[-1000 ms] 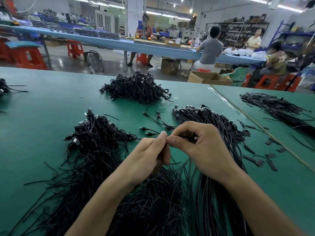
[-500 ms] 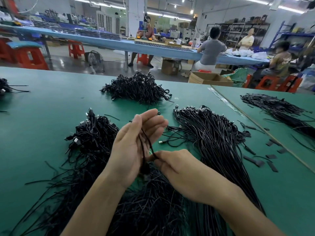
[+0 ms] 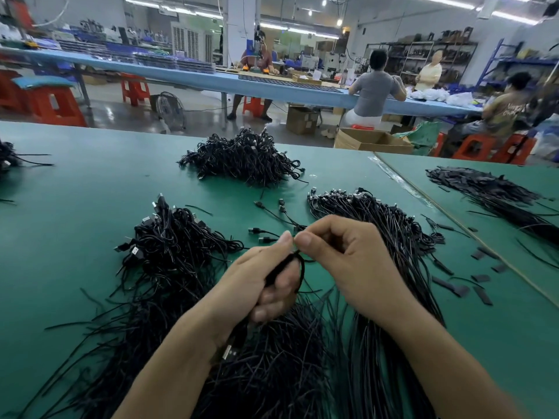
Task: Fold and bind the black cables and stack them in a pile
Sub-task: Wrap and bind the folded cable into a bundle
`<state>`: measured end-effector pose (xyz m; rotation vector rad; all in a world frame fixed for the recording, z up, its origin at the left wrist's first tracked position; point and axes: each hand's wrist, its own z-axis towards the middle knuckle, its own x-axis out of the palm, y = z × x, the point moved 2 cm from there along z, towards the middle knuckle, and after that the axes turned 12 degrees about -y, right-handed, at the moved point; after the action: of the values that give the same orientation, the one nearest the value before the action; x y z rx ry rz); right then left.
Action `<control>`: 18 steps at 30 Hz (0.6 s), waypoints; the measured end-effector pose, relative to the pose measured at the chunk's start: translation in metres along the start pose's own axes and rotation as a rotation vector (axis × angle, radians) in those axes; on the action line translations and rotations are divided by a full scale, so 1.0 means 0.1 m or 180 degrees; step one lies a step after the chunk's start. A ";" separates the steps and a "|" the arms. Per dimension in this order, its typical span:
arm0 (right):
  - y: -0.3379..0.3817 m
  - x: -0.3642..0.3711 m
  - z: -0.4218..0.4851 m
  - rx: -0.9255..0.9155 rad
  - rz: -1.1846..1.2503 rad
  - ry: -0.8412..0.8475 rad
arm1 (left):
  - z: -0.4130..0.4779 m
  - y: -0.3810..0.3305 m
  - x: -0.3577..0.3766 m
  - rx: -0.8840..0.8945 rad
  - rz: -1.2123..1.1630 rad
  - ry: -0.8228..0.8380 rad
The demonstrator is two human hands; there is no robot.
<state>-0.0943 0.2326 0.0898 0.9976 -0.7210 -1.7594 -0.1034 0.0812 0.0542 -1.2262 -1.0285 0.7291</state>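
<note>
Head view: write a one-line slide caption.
Left hand grips a folded cable while right hand pinches its loop, above heaps of black cables on a green table.

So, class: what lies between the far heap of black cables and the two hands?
Head view: a few loose black plug-ended cables on the green tabletop.

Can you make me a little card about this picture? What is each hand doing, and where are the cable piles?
left hand: grips a folded black cable; its plug pokes out below
right hand: pinches at the cable's loop end
far pile: cables heaped beyond the hands
left pile: tangled cables left of the hands
right bunch: straighter cables, partly behind the right hand
table: green
</note>
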 end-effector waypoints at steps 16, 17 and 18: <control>0.04 0.14 -0.30 -0.0448 -0.1690 0.1297 | 0.13 0.09 -0.07 0.1416 0.1025 -0.1502; 0.08 0.09 -0.27 -0.0529 -0.1607 0.1153 | 0.12 0.10 -0.06 0.1316 0.1302 -0.1353; 0.10 0.03 -0.23 -0.0593 -0.1512 0.0983 | 0.11 0.10 -0.05 0.1213 0.1504 -0.1177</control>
<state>-0.0710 0.2252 0.0855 1.3475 -0.1231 -1.9628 -0.1142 0.0832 0.0430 -1.0232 -0.8404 1.4916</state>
